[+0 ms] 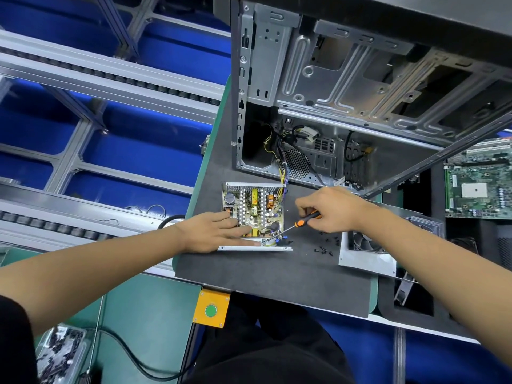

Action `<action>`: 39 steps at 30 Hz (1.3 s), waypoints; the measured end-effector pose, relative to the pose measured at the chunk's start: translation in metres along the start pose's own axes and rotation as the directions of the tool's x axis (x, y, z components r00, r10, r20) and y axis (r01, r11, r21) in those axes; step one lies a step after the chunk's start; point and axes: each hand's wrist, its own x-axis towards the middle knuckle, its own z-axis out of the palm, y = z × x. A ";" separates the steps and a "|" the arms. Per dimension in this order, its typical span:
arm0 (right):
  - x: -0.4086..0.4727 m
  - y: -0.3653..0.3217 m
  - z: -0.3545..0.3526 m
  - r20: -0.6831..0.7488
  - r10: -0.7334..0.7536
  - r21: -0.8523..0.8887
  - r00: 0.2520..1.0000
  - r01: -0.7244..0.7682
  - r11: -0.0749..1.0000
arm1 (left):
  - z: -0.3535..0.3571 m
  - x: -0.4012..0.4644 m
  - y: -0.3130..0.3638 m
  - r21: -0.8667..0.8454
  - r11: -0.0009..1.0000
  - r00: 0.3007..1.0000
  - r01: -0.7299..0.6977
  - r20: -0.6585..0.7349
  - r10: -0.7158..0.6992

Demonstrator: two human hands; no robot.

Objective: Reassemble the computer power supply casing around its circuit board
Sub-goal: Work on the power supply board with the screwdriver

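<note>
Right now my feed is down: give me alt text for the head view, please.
A person's right hand holds an orange-and-black screwdriver with its tip at the near right corner of an open power supply, while the left hand lies flat on its circuit board. Loose black screws lie on the dark mat to the right, below an open computer case.

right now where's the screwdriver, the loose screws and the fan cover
screwdriver [300, 223]: head view, on its orange collar below the black handle.
loose screws [322, 248]: head view, on one black screw of the scatter on the mat.
fan cover [360, 259]: head view, on its bare grey metal plate.
</note>
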 end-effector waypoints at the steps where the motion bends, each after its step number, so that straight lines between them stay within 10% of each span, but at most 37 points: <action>1: 0.000 0.000 0.000 0.002 0.000 0.006 1.000 0.000 1.000 | 0.001 0.001 -0.001 0.025 0.999 1.000 -0.019 -0.022 0.020; 39: 0.012 -0.008 0.001 0.007 -0.031 -0.038 0.999 0.031 0.999 | 0.000 0.007 0.005 -0.115 0.991 0.994 0.064 -0.085 -0.074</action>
